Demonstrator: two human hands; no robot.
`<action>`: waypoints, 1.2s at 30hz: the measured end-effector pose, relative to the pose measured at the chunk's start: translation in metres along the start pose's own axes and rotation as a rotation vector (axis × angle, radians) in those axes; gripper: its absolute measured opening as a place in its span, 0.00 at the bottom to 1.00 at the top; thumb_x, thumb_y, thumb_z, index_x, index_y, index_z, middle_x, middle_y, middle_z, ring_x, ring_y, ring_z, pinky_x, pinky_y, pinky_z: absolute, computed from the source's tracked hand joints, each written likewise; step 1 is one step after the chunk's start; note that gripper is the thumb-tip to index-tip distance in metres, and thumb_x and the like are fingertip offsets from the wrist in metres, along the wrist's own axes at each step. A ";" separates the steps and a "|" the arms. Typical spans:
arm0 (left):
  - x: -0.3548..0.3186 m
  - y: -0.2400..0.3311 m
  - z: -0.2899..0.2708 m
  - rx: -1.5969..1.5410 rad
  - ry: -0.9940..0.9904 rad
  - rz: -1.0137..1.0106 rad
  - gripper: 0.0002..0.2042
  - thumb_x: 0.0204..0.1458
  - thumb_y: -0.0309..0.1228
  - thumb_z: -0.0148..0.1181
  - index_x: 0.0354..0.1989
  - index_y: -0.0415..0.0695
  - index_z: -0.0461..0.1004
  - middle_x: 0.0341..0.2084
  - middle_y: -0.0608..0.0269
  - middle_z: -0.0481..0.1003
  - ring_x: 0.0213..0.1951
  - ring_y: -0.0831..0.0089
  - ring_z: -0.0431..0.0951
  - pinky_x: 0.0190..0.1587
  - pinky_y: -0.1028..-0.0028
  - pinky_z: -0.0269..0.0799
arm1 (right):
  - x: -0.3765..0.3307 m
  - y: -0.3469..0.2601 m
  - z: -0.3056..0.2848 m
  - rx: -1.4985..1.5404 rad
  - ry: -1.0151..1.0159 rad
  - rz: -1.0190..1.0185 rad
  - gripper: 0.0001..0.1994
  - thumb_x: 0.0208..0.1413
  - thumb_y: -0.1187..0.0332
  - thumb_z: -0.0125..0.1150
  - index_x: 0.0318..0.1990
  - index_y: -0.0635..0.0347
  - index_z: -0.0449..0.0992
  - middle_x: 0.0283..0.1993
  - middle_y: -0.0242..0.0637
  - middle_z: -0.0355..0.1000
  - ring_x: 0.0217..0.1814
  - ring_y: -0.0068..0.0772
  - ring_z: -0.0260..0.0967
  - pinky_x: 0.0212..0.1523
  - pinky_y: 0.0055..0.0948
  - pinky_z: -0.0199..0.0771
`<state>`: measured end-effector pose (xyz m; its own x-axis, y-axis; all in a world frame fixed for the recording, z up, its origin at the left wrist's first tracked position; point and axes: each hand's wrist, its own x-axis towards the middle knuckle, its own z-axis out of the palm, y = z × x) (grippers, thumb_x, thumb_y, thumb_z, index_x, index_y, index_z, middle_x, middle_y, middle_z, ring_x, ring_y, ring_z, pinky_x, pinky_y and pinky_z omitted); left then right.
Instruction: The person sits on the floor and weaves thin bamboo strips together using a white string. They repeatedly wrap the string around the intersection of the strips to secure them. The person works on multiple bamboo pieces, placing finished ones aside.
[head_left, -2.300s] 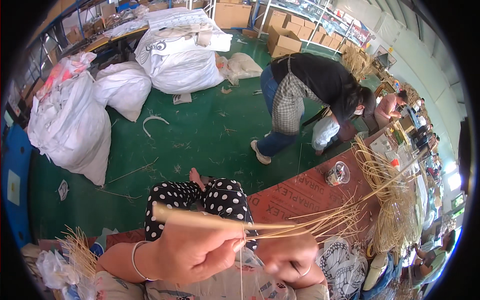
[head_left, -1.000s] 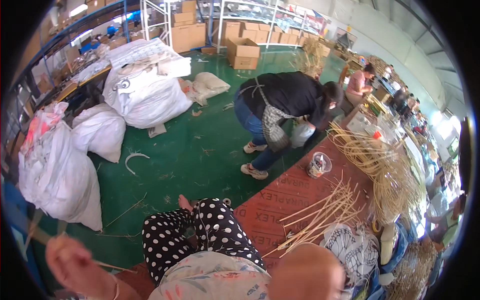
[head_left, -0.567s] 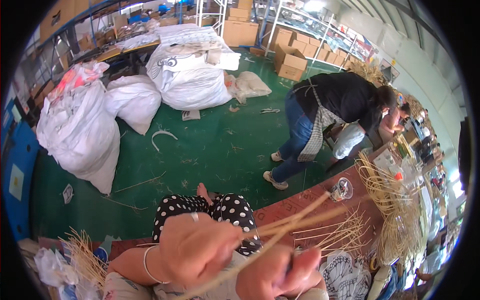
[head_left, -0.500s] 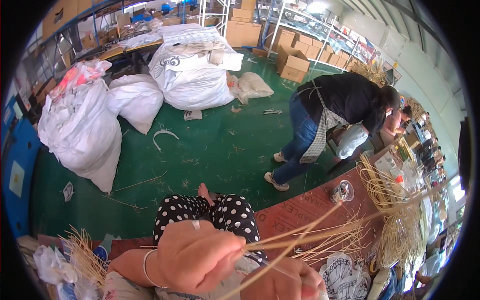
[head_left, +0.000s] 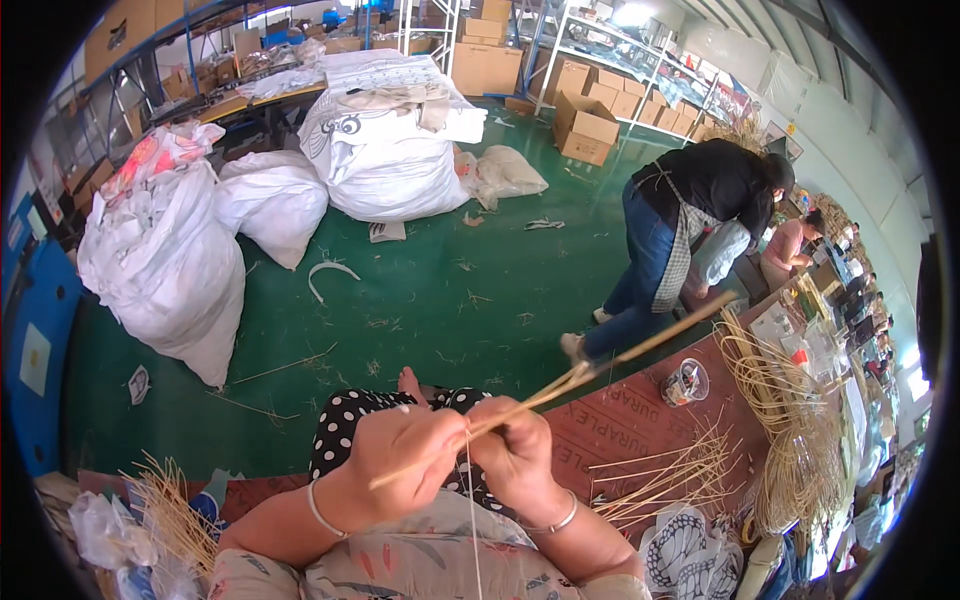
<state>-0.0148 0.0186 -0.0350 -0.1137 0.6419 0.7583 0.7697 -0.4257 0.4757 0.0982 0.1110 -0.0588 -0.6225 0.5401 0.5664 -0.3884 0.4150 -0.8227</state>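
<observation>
In front of my lap, my left hand is closed round thin tan cane strips. Close beside it, my right hand grips the same strips with its fingers curled. The strips run up to the right past my right hand, and a short end sticks out at the lower left across my left hand. From between the two hands a thin white string hangs toward my body. Where the string meets the strips is partly covered by my fingers.
Loose cane strips lie on the red board at right, near a clear tub. Coiled cane bundles are farther right. A person bends over beyond the board. White sacks stand on the green floor.
Both hands have drawn back and come together, the right one rising beside the left. The strips now slant up to the right. The bending person has shifted right.
</observation>
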 end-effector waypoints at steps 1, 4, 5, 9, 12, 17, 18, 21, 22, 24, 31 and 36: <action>-0.003 -0.006 0.004 0.002 -0.011 -0.018 0.07 0.40 0.20 0.56 0.30 0.39 0.68 0.13 0.60 0.66 0.12 0.65 0.67 0.14 0.72 0.61 | -0.003 0.008 0.002 0.035 0.030 0.086 0.06 0.44 0.83 0.51 0.29 0.63 0.68 0.23 0.30 0.66 0.23 0.18 0.61 0.23 0.20 0.63; -0.008 -0.012 0.007 0.011 -0.018 -0.052 0.06 0.42 0.20 0.53 0.31 0.39 0.68 0.14 0.60 0.67 0.13 0.65 0.68 0.16 0.72 0.62 | -0.003 0.001 -0.001 0.327 0.050 0.530 0.03 0.44 0.81 0.56 0.29 0.64 0.72 0.23 0.33 0.67 0.24 0.18 0.61 0.29 0.20 0.64; -0.008 -0.013 0.007 0.013 -0.001 -0.044 0.06 0.44 0.19 0.51 0.31 0.39 0.68 0.14 0.60 0.68 0.14 0.67 0.69 0.17 0.73 0.63 | -0.003 0.002 -0.001 0.379 0.037 0.444 0.02 0.45 0.81 0.56 0.26 0.65 0.71 0.22 0.33 0.66 0.22 0.18 0.60 0.26 0.19 0.62; 0.001 -0.012 0.003 0.115 0.068 0.044 0.08 0.43 0.17 0.51 0.32 0.38 0.68 0.17 0.60 0.69 0.15 0.66 0.69 0.18 0.73 0.63 | 0.005 -0.034 -0.010 -0.058 -0.347 0.097 0.04 0.45 0.80 0.57 0.23 0.64 0.68 0.20 0.33 0.64 0.21 0.22 0.59 0.24 0.22 0.59; 0.010 0.001 -0.004 0.062 0.076 0.050 0.09 0.39 0.16 0.54 0.31 0.38 0.69 0.16 0.60 0.69 0.14 0.66 0.69 0.17 0.73 0.62 | 0.002 -0.052 -0.006 0.439 -0.341 0.113 0.04 0.46 0.79 0.56 0.23 0.64 0.68 0.22 0.34 0.65 0.23 0.23 0.59 0.24 0.22 0.59; 0.016 0.024 -0.015 0.117 0.034 0.090 0.08 0.39 0.17 0.54 0.29 0.37 0.68 0.14 0.61 0.68 0.12 0.69 0.67 0.16 0.73 0.59 | -0.016 -0.039 -0.009 0.756 0.138 0.388 0.07 0.44 0.80 0.56 0.34 0.66 0.70 0.27 0.35 0.69 0.26 0.20 0.65 0.25 0.18 0.65; 0.016 0.025 -0.016 0.137 0.014 0.097 0.08 0.39 0.17 0.54 0.29 0.37 0.68 0.14 0.61 0.68 0.12 0.69 0.66 0.15 0.73 0.58 | -0.013 -0.034 -0.012 0.830 0.131 0.361 0.08 0.46 0.80 0.55 0.36 0.67 0.70 0.27 0.36 0.70 0.24 0.19 0.64 0.25 0.16 0.64; 0.012 0.018 -0.009 0.168 0.037 0.154 0.09 0.39 0.20 0.56 0.31 0.37 0.68 0.14 0.64 0.67 0.12 0.72 0.65 0.14 0.75 0.55 | -0.010 -0.042 -0.008 0.674 0.086 0.345 0.06 0.49 0.78 0.54 0.37 0.67 0.71 0.28 0.35 0.70 0.24 0.18 0.63 0.24 0.15 0.63; 0.011 0.017 -0.008 0.181 0.041 0.169 0.09 0.39 0.21 0.56 0.32 0.37 0.69 0.14 0.65 0.67 0.11 0.74 0.65 0.13 0.76 0.54 | -0.011 -0.040 -0.006 0.642 0.067 0.324 0.06 0.50 0.77 0.55 0.37 0.66 0.71 0.28 0.35 0.71 0.24 0.18 0.63 0.24 0.14 0.63; 0.012 0.019 -0.008 0.167 0.015 0.154 0.09 0.39 0.21 0.56 0.32 0.37 0.69 0.14 0.65 0.67 0.11 0.73 0.65 0.13 0.75 0.55 | -0.012 -0.036 -0.002 0.613 0.076 0.288 0.06 0.51 0.75 0.55 0.36 0.66 0.71 0.28 0.34 0.71 0.25 0.17 0.63 0.24 0.14 0.63; 0.001 0.002 0.008 0.027 0.001 0.066 0.06 0.42 0.20 0.54 0.30 0.37 0.68 0.14 0.60 0.68 0.13 0.67 0.67 0.15 0.72 0.61 | -0.009 -0.007 -0.001 0.615 0.136 0.463 0.04 0.50 0.79 0.49 0.29 0.62 0.70 0.23 0.30 0.68 0.20 0.15 0.60 0.20 0.14 0.59; 0.002 -0.003 0.009 0.132 -0.011 0.072 0.03 0.43 0.21 0.53 0.28 0.38 0.68 0.13 0.61 0.67 0.12 0.66 0.67 0.15 0.72 0.61 | -0.009 0.006 -0.001 0.595 0.095 0.416 0.02 0.49 0.78 0.52 0.29 0.61 0.70 0.24 0.29 0.67 0.22 0.15 0.60 0.21 0.15 0.61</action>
<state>-0.0119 0.0271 -0.0388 -0.0493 0.6202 0.7829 0.8518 -0.3833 0.3572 0.1028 0.1091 -0.0687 -0.7476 0.6390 0.1810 -0.4530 -0.2913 -0.8426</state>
